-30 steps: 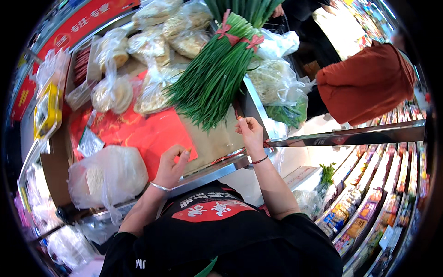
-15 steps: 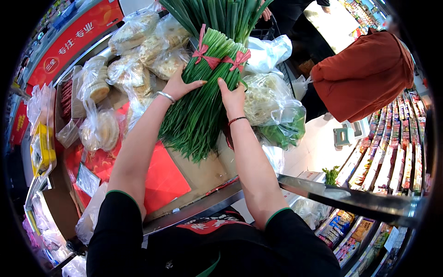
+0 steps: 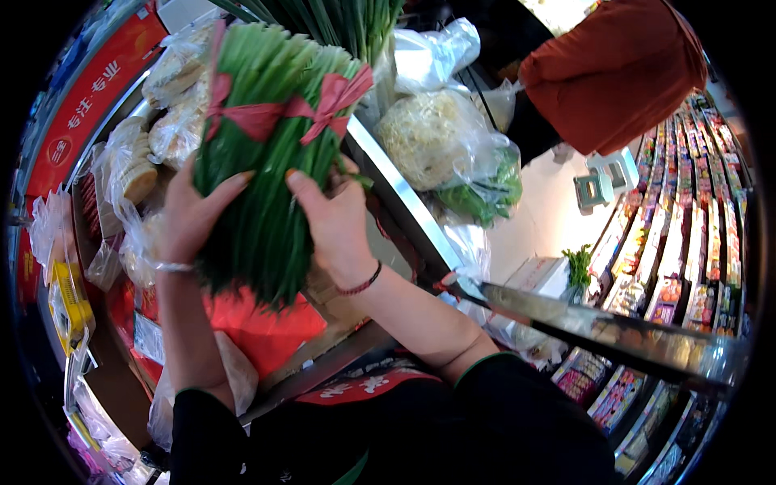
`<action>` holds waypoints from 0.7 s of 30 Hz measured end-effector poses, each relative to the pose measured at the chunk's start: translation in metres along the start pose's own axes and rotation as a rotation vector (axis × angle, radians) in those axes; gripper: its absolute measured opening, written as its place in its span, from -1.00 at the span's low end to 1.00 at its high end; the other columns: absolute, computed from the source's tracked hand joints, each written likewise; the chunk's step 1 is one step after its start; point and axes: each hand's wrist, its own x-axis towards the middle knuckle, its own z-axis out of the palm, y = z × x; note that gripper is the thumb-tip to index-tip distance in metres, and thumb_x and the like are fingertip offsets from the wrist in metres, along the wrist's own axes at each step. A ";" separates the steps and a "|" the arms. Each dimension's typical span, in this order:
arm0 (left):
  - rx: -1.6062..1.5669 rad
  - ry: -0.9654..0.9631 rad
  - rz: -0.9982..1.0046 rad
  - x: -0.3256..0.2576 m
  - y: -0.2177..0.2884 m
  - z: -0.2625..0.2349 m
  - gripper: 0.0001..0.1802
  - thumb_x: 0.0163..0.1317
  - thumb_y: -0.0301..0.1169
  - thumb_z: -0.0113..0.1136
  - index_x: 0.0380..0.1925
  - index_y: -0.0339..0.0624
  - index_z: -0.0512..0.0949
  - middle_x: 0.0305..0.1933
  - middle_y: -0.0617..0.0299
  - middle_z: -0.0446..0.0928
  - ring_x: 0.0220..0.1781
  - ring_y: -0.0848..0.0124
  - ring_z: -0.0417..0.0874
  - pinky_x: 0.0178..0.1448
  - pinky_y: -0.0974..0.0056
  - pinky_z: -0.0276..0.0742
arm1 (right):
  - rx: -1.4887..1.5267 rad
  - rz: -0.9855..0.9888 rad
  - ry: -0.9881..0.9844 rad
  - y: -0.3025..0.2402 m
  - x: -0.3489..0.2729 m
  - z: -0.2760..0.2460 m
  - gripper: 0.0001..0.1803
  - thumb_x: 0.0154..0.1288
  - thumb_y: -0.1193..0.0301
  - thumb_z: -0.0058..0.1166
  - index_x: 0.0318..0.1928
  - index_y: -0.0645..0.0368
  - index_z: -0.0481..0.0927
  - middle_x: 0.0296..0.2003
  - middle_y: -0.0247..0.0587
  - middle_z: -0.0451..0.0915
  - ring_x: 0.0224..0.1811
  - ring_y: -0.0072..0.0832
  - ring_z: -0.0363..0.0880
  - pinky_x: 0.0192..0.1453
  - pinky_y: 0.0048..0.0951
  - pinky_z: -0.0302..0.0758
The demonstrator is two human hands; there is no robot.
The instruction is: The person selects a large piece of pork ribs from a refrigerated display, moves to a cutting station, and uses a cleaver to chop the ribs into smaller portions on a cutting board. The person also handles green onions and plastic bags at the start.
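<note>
Two bundles of Chinese chives (image 3: 263,202), pale at the stalk ends and dark green toward the leaf tips, are raised together off the stall. Pinkish-red ties (image 3: 331,101) bind them near the pale ends. My left hand (image 3: 198,214) clasps the left bundle from its side, thumb lying over the leaves. On the other side my right hand (image 3: 335,222) grips the right bundle, its thumb on top and its other fingers partly hidden. Below the leaf tips, which are blurred, lies a red sheet (image 3: 275,327) on the stall.
Bagged flat breads (image 3: 133,166) crowd the left side. Long green leeks (image 3: 347,32) lie beyond the chives. Bagged sprouts (image 3: 428,141) sit to the right, over bagged leafy greens (image 3: 489,190). A metal rail (image 3: 614,327) crosses the right. A person in a rust-red top (image 3: 614,77) stands far right.
Both chive bundles have come up off the stall, closer to me and to the left, held in both hands. The view has shifted, and bare stall edge now shows right of them.
</note>
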 end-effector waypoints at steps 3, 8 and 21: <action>0.061 -0.162 -0.122 -0.025 -0.009 -0.014 -0.37 0.07 -0.35 0.45 0.13 -0.36 0.47 -0.04 0.12 0.64 -0.04 0.41 0.66 0.10 0.29 0.56 | 0.096 0.087 0.002 0.014 -0.051 -0.017 -0.38 0.24 0.55 0.26 0.26 0.29 0.28 0.12 -0.16 0.50 0.15 -0.45 0.49 0.26 -0.40 0.43; 0.228 -0.437 -0.243 -0.038 -0.113 0.026 -0.12 -0.03 -0.15 0.53 0.24 -0.38 0.37 0.05 0.03 0.61 0.09 0.34 0.61 0.23 0.25 0.48 | -0.182 0.306 -0.038 0.085 -0.108 -0.094 -0.37 0.30 0.48 0.21 0.30 0.29 0.23 0.13 -0.13 0.49 0.18 -0.44 0.46 0.28 -0.39 0.41; 0.710 -0.040 0.187 -0.107 -0.222 0.079 -0.24 0.15 -0.20 0.35 0.29 -0.32 0.33 0.31 -0.21 0.33 0.36 -0.09 0.33 0.41 0.01 0.26 | -0.475 0.147 0.288 -0.109 -0.181 -0.335 -0.56 0.53 0.22 -0.17 -0.39 0.25 0.61 -0.46 -0.19 0.66 -0.47 -0.50 0.57 -0.28 -0.49 0.52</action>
